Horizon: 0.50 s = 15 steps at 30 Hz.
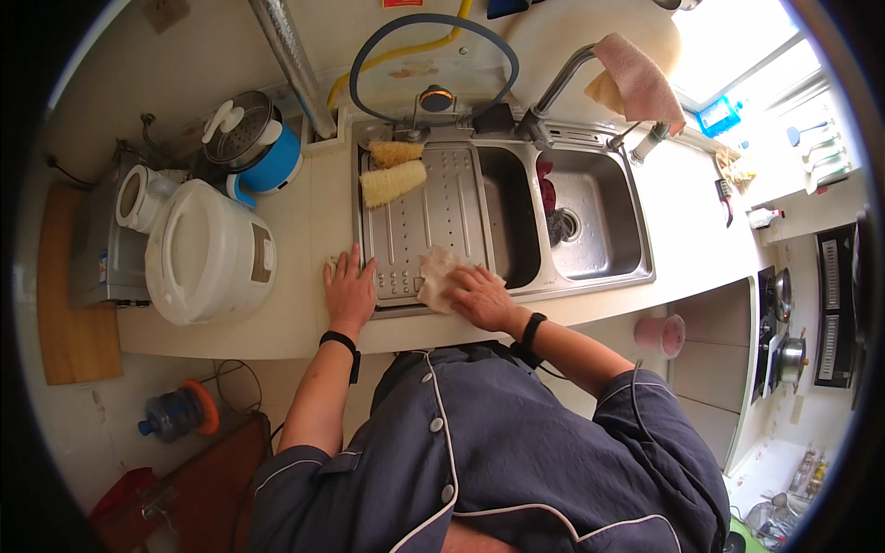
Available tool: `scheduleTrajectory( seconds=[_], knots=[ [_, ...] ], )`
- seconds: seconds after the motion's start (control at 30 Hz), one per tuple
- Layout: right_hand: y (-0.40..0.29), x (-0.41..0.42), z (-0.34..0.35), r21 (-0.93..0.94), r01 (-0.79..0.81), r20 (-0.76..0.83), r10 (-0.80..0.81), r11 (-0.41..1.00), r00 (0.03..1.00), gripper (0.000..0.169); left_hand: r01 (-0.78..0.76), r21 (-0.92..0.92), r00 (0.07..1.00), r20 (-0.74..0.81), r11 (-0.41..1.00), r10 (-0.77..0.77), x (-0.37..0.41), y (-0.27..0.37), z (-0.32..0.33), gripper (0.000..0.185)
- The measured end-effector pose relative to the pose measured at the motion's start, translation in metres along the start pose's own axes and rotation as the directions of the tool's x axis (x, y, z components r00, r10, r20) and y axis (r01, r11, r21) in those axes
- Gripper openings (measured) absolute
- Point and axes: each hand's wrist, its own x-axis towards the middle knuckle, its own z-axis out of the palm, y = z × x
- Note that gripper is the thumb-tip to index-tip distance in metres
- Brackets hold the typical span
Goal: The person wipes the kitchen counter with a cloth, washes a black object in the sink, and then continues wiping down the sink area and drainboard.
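My right hand (478,296) presses on a crumpled beige cloth (435,280). The cloth lies over the front edge of a perforated stainless steel drainboard (415,235), which covers the left part of the sink. Left of the drainboard, my left hand (349,294) rests on the cream countertop (325,207) with its fingers spread. A small pale scrap (332,263) shows beside those fingers; what it is, I cannot tell. Two loofah sponges, a brownish one (395,153) and a pale yellow one (394,184), sit on the back of the drainboard.
To the right are the sink's basin (601,207) and a faucet (546,110) draped with a pink cloth (636,79). A white rice cooker (207,256) and a blue electric pot (269,162) stand on the left. Behind the sink arches a grey hose (356,52).
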Motion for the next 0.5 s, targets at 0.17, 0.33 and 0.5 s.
scheduleTrajectory(
  seconds=[0.17, 0.33, 0.5],
  knots=[
    [0.057, 0.01, -0.016, -0.175, -0.139, -0.045, 0.133, 0.975, 0.99, 0.039, 0.012, -0.004, 0.999, 0.032, 1.0, -0.012, 0.003, 0.008, -0.01, 0.044],
    [0.105, 0.071, -0.021, -0.209, -0.244, -0.29, 0.178, 0.947, 0.94, 0.042, 0.06, -0.004, 0.992, 0.112, 0.998, -0.059, 0.01, 0.011, -0.028, 0.05],
    [0.113, 0.119, -0.034, -0.08, -0.379, -0.38, 0.324, 0.922, 0.867, 0.034, -0.09, 0.065, 0.996, 0.029, 0.994, 0.088, 0.074, 0.032, -0.069, 0.067]
  ],
)
